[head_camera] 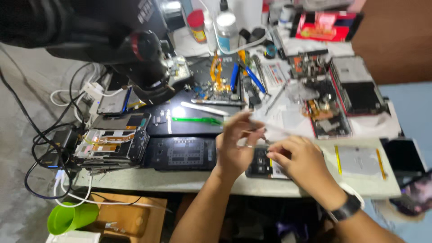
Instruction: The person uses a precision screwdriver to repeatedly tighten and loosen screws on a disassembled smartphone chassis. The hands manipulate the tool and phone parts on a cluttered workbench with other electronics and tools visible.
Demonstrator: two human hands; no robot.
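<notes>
right now the left hand (234,144) is lifted a little above the worktop (189,180), with its fingers bent and pinched narrow on something thin and blurry. what that thing is cannot be told. the right hand (299,159) is just beside it, with a dark watch (345,209) on its wrist. its fingertips press down on a small dark phone part (260,167) that lies flat near the front edge of the worktop, about in the middle. the fingers are close together and touch the part's top.

just left of that part lies a black phone back (182,153), flat. a green stick tool (198,120) lies behind it. further left, near the left edge, sits a pile of opened phones (112,141) with wires (45,148) beside them. a big black microscope (144,63) stands at the back left corner. a white flat sheet with yellow strips (360,161) lies by the right edge. a green cup (72,218) sits low down, under the front left corner.
</notes>
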